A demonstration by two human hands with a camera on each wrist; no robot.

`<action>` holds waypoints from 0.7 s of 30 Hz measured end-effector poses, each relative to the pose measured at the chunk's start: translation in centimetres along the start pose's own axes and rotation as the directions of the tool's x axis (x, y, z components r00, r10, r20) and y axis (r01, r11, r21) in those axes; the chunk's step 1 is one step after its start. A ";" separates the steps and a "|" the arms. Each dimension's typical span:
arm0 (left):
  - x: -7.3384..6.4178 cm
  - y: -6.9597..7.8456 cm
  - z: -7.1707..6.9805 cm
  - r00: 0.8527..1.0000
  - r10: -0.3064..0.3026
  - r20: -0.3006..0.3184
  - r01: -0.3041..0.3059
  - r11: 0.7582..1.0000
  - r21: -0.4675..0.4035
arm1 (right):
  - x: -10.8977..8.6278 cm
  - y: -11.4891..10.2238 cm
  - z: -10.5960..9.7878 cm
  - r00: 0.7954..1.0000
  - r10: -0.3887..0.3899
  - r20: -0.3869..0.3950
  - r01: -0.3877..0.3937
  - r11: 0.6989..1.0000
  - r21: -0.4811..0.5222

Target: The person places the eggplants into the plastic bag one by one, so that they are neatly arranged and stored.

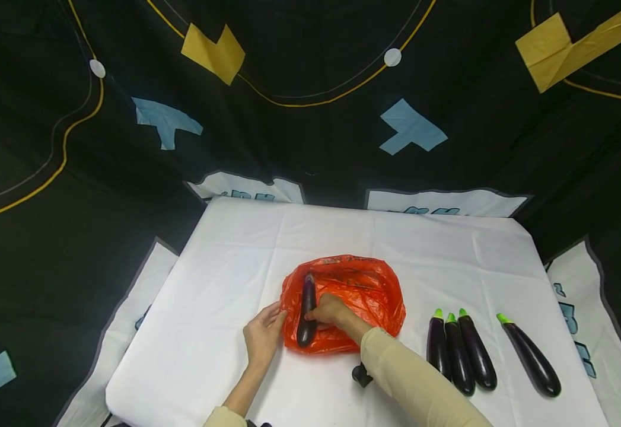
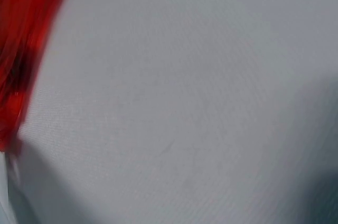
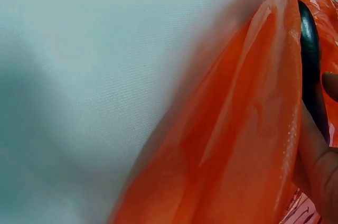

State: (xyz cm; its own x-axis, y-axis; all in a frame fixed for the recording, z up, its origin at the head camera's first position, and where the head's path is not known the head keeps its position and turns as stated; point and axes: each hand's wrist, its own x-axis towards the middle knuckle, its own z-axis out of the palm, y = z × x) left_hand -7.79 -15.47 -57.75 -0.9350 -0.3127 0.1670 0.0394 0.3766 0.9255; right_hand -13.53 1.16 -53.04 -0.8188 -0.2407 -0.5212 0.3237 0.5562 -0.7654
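A red plastic bag (image 1: pixel 366 284) lies spread with its mouth open in the middle of the white table. Inside its left part is a dark purple eggplant (image 1: pixel 307 302), gripped by my right hand (image 1: pixel 334 311) from the right side. The right wrist view shows the same eggplant (image 3: pixel 311 65) between thumb and fingers, behind the bag's raised edge (image 3: pixel 248 113). At the bag's left rim, my left hand (image 1: pixel 263 335) pinches the plastic. In the left wrist view only a strip of the bag (image 2: pixel 24 39) shows; the left fingers are out of view there.
Three eggplants (image 1: pixel 461 354) with green stem ends lie side by side right of the bag. Another eggplant (image 1: pixel 531 359) lies apart, farther right. White cloth covers the table (image 1: pixel 225 267), and a black patterned curtain (image 1: pixel 299 148) hangs behind it.
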 end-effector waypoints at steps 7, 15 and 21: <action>0.0 -0.1 0.1 1.000 -0.018 0.010 0.018 1.000 -0.001 | -0.2 0.1 -0.3 1.000 -0.006 -0.012 0.005 0.999 -0.041; -0.1 -0.2 0.3 1.000 -0.006 0.022 0.007 1.000 -0.017 | -0.7 0.3 -1.3 1.000 0.001 0.001 -0.001 0.995 -0.104; 0.1 -0.3 0.2 1.000 0.015 0.011 -0.015 1.000 -0.007 | -1.4 0.5 -2.3 0.999 -0.036 0.011 0.038 0.991 -0.128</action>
State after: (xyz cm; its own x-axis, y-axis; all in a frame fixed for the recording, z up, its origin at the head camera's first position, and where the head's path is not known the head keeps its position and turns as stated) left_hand -7.95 -15.38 -58.06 -0.9383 -0.2972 0.1767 0.0556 0.3747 0.9255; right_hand -13.36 3.60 -51.78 -0.8249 -0.2694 -0.4970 0.2295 0.6438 -0.7300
